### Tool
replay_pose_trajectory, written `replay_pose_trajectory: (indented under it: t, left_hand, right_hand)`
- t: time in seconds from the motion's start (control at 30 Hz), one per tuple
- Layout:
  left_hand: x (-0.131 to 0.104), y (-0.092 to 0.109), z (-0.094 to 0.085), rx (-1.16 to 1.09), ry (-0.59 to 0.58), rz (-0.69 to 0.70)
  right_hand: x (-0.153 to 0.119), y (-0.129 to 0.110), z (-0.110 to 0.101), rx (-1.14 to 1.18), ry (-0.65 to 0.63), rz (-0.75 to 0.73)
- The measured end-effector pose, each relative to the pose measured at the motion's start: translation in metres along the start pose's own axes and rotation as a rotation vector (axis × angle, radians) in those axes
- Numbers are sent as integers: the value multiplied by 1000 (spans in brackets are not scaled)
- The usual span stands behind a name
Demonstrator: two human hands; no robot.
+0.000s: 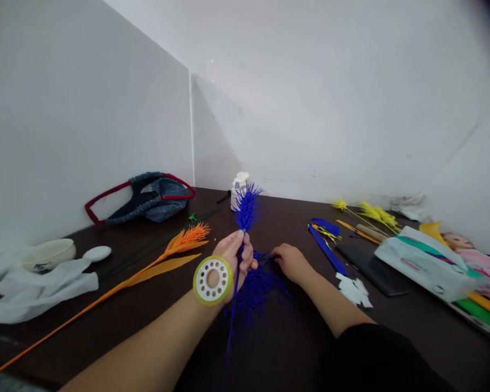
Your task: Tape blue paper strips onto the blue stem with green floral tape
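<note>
My left hand [239, 253] is closed around the thin blue stem of an artificial wheat ear [247, 209], which stands upright with its bristly head above my fingers. Against the wrist side of that hand sits a roll of yellowish clear tape [213, 280] with a white, holed core; what keeps it there I cannot tell. A loose heap of blue bristly pieces [258, 288] lies on the table below. My right hand [292, 262] rests at the heap's right edge, fingers curled and pressed together at the blue pieces; whatever is between the fingertips is hidden.
Left of my hands lies an orange wheat stalk [188, 239], with a white bowl [51, 255] and a denim bag [157, 196] beyond. A white bottle [234, 201] stands behind. On the right are blue strips [326, 250], white scraps [354, 289], a black slab [371, 268] and yellow stalks [378, 215].
</note>
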State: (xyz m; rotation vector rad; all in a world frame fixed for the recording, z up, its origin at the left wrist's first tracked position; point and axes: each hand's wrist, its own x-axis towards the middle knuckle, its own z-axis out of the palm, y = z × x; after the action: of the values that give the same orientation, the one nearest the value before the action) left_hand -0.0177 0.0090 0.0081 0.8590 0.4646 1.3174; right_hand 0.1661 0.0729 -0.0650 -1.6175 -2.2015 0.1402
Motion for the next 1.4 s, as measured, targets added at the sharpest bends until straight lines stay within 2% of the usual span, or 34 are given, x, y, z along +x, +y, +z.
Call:
replay_pose_trajectory:
  t: [0.17, 0.23, 0.33, 0.47, 0.57, 0.7, 0.93, 1.17, 1.4]
  left_hand:
    - [0, -2, -1, 5, -3, -18]
    - [1, -3, -2, 4, -5, -19]
    - [3, -4, -3, 17, -6, -19]
    - [0, -4, 0, 87, 27, -12]
    - [-3, -2, 3, 141, 43, -41]
    - [-3, -3, 3, 193, 39, -49]
    - [1, -7, 0, 180, -1, -72]
    - [-2, -5, 4, 187, 16, -78]
    - [-2, -5, 1, 208, -30, -55]
  right_hand:
    - [1, -4, -9, 118, 78, 11]
    - [1, -8, -22, 200, 136, 20]
    - [-3, -21, -52, 343, 191, 19]
    - [-19, -53, -95, 699, 255, -116]
    - [-29, -80, -111, 654, 252, -269]
    - [-27, -97, -109, 477, 259, -396]
    - [-21, -95, -100, 279, 352, -413]
    - [-23, -99, -96, 219, 438, -397]
    - [-23, -102, -91, 129, 490, -447]
